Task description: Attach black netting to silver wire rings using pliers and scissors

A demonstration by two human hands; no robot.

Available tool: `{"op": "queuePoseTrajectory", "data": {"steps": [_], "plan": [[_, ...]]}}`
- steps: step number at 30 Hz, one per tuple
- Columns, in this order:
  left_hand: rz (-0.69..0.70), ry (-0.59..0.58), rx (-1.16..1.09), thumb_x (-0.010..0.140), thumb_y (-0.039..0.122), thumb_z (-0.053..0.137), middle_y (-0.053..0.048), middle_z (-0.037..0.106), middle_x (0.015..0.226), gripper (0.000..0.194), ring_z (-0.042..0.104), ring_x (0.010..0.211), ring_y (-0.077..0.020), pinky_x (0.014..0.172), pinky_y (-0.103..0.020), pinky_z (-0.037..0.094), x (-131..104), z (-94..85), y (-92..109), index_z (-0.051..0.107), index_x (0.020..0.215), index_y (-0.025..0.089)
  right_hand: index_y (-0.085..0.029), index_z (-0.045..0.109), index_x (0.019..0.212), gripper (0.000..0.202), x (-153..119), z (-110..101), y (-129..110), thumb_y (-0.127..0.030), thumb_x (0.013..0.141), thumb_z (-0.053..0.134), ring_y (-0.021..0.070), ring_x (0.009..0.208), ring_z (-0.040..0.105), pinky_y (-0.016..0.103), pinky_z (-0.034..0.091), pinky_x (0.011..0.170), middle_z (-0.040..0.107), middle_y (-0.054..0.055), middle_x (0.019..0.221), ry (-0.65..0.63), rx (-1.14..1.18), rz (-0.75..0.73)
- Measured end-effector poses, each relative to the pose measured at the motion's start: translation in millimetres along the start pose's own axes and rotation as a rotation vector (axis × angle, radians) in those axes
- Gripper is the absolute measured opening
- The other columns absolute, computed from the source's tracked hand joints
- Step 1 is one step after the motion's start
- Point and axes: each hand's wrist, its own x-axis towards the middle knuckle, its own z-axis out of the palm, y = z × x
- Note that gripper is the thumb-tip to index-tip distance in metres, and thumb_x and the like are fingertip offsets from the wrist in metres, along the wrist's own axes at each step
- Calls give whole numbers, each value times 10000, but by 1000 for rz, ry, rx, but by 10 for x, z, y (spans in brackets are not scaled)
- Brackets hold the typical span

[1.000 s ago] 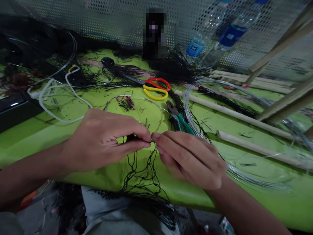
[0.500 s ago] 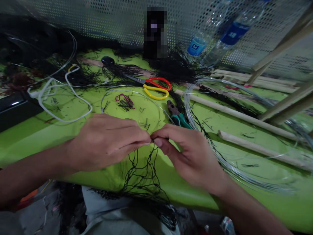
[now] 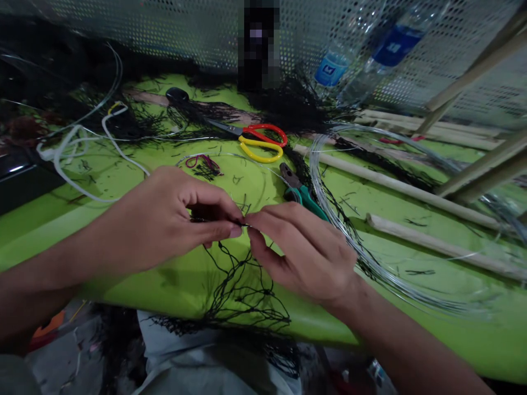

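Observation:
My left hand (image 3: 173, 214) pinches a thin wire (image 3: 244, 224) between thumb and index finger, with black cord along it. Right beside those fingertips, my right hand (image 3: 302, 249) is closed on the wire too, its fingers covering most of it. A black knotted net (image 3: 242, 285) hangs below both hands, over the table's front edge towards the lap. Behind the hands a thin wire arc (image 3: 230, 155) curves over the table. Pliers with green handles (image 3: 302, 192) lie just beyond my right hand, and scissors with red and yellow handles (image 3: 263, 144) lie farther back.
A coil of clear wire (image 3: 325, 181) and wooden sticks (image 3: 395, 186) lie to the right on the green table (image 3: 432, 340). Plastic bottles (image 3: 331, 68) lean by a perforated panel. At the left are a white cord (image 3: 61, 164) and dark netting (image 3: 49, 66).
Both hands have shifted slightly left and up in view. My left hand has turned so its thumb and index finger show, and my right fingers now bend over the wire.

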Motion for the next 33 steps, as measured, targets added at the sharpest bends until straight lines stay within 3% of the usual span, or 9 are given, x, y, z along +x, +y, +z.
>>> {"op": "queuePoseTrajectory", "data": {"steps": [4,9,13,17,21,27,31,33], "plan": [[-45,-51,-111,890,322,740,60,796,747,111,692,605,-110,496,-180,449,5,-31,-11,849,896,297,-228,687,1130,226,-8,-80,53,-90,951,693,215,936,749,343,659,794,783,85,1033,-7,-31,-201],[-57,-76,-172,863,310,783,62,815,772,70,735,653,-121,539,-176,495,1,-75,-8,852,873,300,-144,708,1155,230,2,-170,60,-72,937,702,254,986,759,397,683,812,785,142,1086,-32,-21,-273],[15,-68,-115,859,219,789,83,836,889,113,767,763,-114,673,-170,533,-25,-95,2,847,913,299,-170,726,1124,209,8,-157,72,-75,938,713,230,913,762,363,668,744,793,116,1035,-16,-25,-304],[134,3,34,895,236,782,85,824,831,56,745,695,-104,639,-191,483,-46,-63,6,828,905,267,-155,741,1081,200,-5,-69,90,-62,905,751,221,831,758,349,634,676,790,111,955,34,1,-309],[308,138,282,981,240,709,74,804,771,123,710,630,-88,573,-227,407,-66,22,13,775,880,219,-185,740,1004,113,15,10,54,-114,922,770,165,728,729,304,596,658,790,52,858,111,66,-97],[438,228,534,1069,276,564,29,785,824,210,709,666,-127,557,-278,411,-162,139,-102,718,929,250,-211,741,881,107,138,-62,-24,-207,982,708,112,663,666,252,516,614,750,-8,770,-38,399,350],[637,320,605,1048,191,537,-13,791,906,192,745,815,-197,735,-318,522,-218,182,-189,702,1116,263,-191,746,808,180,220,-142,23,-270,969,727,103,590,606,233,464,530,705,-24,684,-187,655,589],[647,366,576,1046,185,533,-25,801,964,227,758,902,-219,817,-335,539,-218,194,-184,696,1177,276,-192,756,804,220,241,-166,54,-346,960,743,99,551,572,233,443,495,684,-31,650,-243,756,652]]}}
